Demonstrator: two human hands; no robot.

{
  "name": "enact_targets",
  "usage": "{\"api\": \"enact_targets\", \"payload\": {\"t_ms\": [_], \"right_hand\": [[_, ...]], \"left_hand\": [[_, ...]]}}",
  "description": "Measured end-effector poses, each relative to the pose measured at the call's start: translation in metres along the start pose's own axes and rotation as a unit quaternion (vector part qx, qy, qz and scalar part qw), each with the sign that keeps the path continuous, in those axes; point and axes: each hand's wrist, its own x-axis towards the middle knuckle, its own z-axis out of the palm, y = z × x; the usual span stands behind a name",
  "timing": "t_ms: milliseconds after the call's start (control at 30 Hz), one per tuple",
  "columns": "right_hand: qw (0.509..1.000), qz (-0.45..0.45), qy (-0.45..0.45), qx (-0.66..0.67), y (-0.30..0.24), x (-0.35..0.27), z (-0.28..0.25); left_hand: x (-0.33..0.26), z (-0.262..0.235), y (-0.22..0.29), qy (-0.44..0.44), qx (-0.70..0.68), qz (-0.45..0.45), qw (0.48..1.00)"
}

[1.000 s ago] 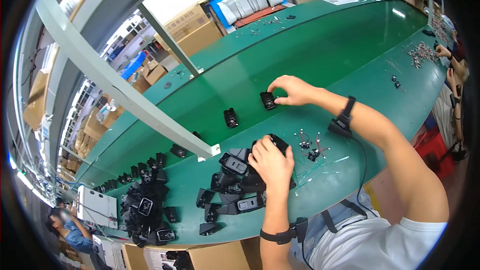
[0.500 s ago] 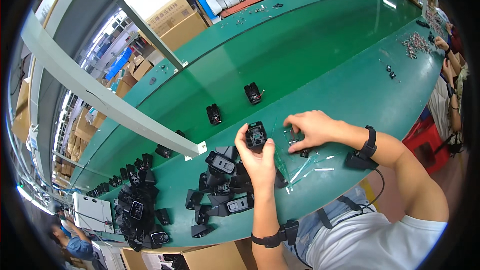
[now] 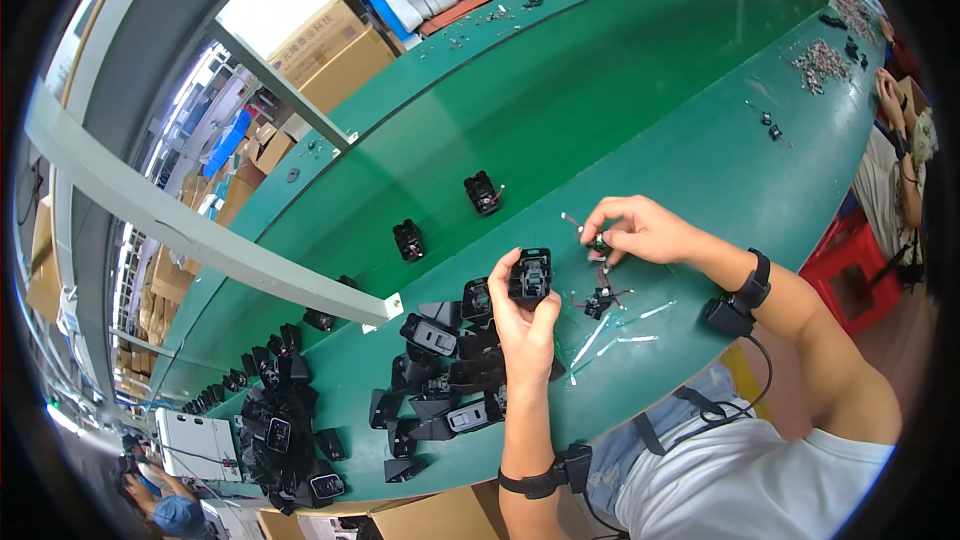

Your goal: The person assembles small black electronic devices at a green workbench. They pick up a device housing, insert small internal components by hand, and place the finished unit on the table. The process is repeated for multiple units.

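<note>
Fingers (image 3: 512, 278) of the left hand (image 3: 525, 325) are curled around a small black housing (image 3: 530, 276), holding it upright above the counter (image 3: 640, 110), thumb on its left side and the other digits on its right. Fingers (image 3: 603, 225) of the right hand (image 3: 640, 230) are pressed together in a pinch on a small black part (image 3: 598, 240), at 2 o'clock from the housing and just beside it.

Largest items first:

1. Counter: a long green surface, curving from 7 o'clock to 1 o'clock across the view. A grey metal rail (image 3: 200, 230) crosses above its left portion.
2. Cardboard boxes (image 3: 320, 50) stand beyond the far edge of the counter at 11 o'clock.
3. Heap of black housings (image 3: 445, 380): lying on the counter at 8 o'clock from the left hand, touching one another. A second heap (image 3: 280, 410) lies further out at 8 o'clock, near the edge.
4. Two single black housings (image 3: 483, 192) and (image 3: 408, 239) lie apart from each other on the green surface at 11 o'clock from the left hand.
5. Small wired parts (image 3: 598, 300) lie on the counter between the two hands, at 4 o'clock from the held housing.
6. Pale strips (image 3: 630, 325) lie just beside the wired parts at 5 o'clock.
7. Pile of small metal pieces (image 3: 822, 62) lies at 2 o'clock, well apart from both hands.

Each wrist carries a black band.
</note>
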Motion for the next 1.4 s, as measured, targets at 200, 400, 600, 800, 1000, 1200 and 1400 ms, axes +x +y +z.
{"api": "enact_targets", "payload": {"t_ms": [200, 400, 600, 800, 1000, 1200, 1400], "right_hand": [[0.998, -0.011, -0.027, 0.055, 0.002, -0.004, -0.002], [0.994, -0.025, 0.04, 0.098, -0.01, -0.009, 0.003], [0.988, -0.116, 0.065, -0.072, -0.003, -0.007, -0.012], [0.995, -0.047, 0.055, 0.067, -0.004, -0.009, -0.01], [0.992, -0.025, 0.048, 0.113, -0.012, -0.01, -0.009], [0.997, -0.075, 0.021, 0.014, -0.001, -0.012, -0.001], [0.969, -0.148, 0.064, -0.187, -0.015, -0.018, 0.007]], "left_hand": [[-0.003, 0.015, 0.009, -0.037, -0.025, -0.034, 0.998], [0.009, 0.021, 0.012, -0.089, 0.021, -0.062, 0.994], [0.021, 0.021, -0.008, -0.031, 0.043, -0.044, 0.998], [0.013, 0.027, -0.01, -0.025, -0.019, -0.055, 0.998], [0.009, 0.03, -0.017, -0.041, -0.031, -0.059, 0.997], [0.008, 0.033, -0.024, -0.074, -0.063, -0.105, 0.99], [0.006, 0.032, -0.026, -0.086, -0.045, -0.068, 0.993]]}}
